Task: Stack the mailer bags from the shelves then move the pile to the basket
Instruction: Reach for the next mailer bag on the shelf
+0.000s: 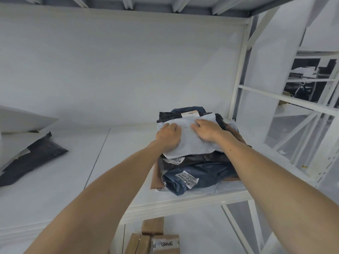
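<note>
— Where's our pile of mailers?
— At the right end of the shelf. Our left hand grips the pale mailer bag on top; our right hand presses it, fingers loose. Taped cartons sit below.

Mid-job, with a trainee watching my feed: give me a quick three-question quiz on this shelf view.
1. True or false: the pile sits at the left end of the shelf.
2. Fill in: the cardboard boxes sit ___ the shelf.
3. What do the left hand and right hand both touch?
A) the white mailer bag on top of the pile
B) a cardboard box
C) only the bare shelf

Key: 1 false, it is at the right end by the upright; 2 below; 3 A.
</note>
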